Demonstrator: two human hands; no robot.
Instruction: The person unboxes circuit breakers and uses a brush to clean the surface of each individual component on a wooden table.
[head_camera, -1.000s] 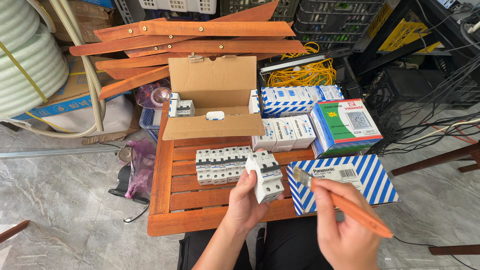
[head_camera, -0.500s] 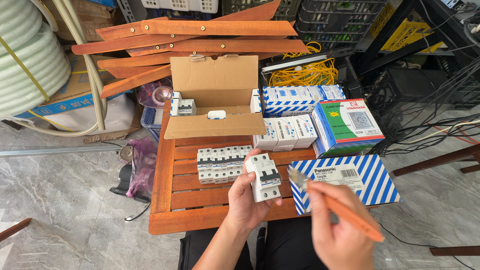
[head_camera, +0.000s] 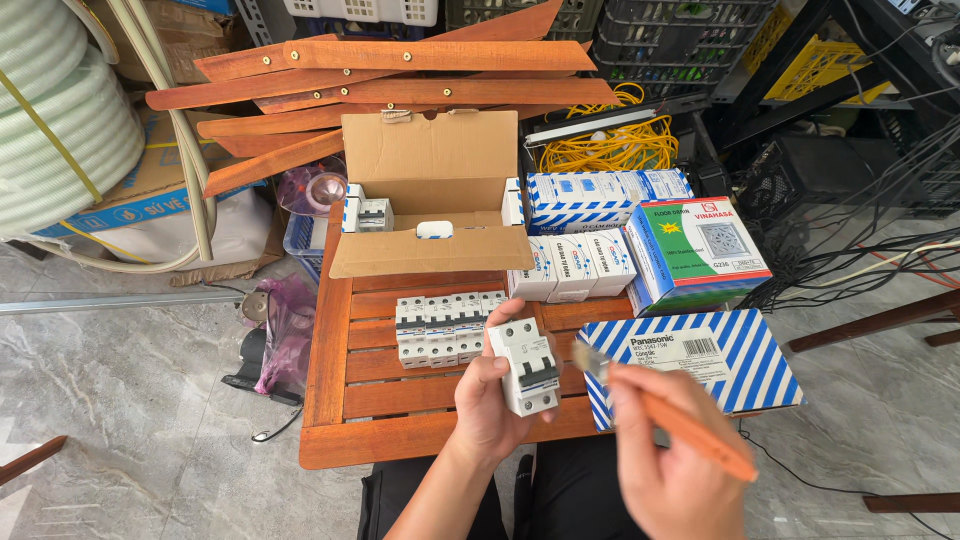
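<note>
Since the earlier frame my right hand (head_camera: 672, 470) has drawn its orange-handled brush (head_camera: 660, 410) closer to the white circuit breaker (head_camera: 528, 366), pinched in my left hand (head_camera: 490, 400) above the slatted wooden table (head_camera: 330, 400). I judge light strokes across the breaker's face work best.

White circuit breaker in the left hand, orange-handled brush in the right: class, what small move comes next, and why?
Probably bring the orange-handled brush leftward onto the white circuit breaker: the left hand holds it face-up, and the bristles are just beside it, apart.
</note>
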